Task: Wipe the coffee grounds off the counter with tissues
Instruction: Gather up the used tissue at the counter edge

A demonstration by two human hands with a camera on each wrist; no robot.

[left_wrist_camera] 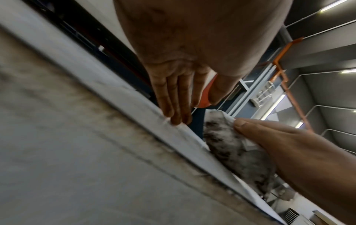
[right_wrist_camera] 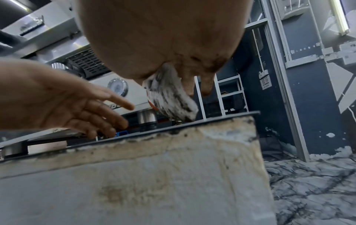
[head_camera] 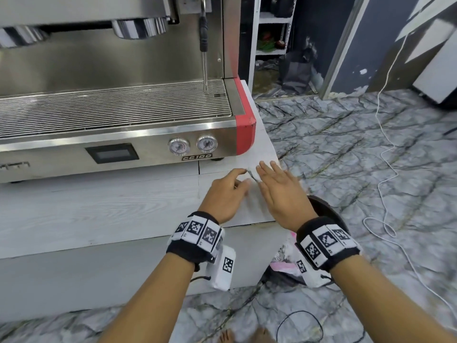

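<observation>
Both my hands are over the right front corner of the counter (head_camera: 103, 214), just ahead of the espresso machine (head_camera: 118, 100).

My right hand (head_camera: 278, 191) holds the tissue (right_wrist_camera: 169, 97) against its palm. The thumb presses the tissue's edge in the left wrist view. Two fingers (right_wrist_camera: 207, 83) hang down past it, only slightly bent. The tissue is crumpled and streaked dark with grounds. Its lower end reaches down to the counter's right edge; whether it touches I cannot tell.

My left hand (head_camera: 226, 191) grasps nothing. Its fingers (left_wrist_camera: 173, 97) are straight and close together, tips resting on the counter top just beside the tissue.

A dark round bin (head_camera: 324, 209) sits on the floor below the counter's right edge, partly hidden by my right wrist. A white cable (head_camera: 385, 149) trails over the marbled floor.
</observation>
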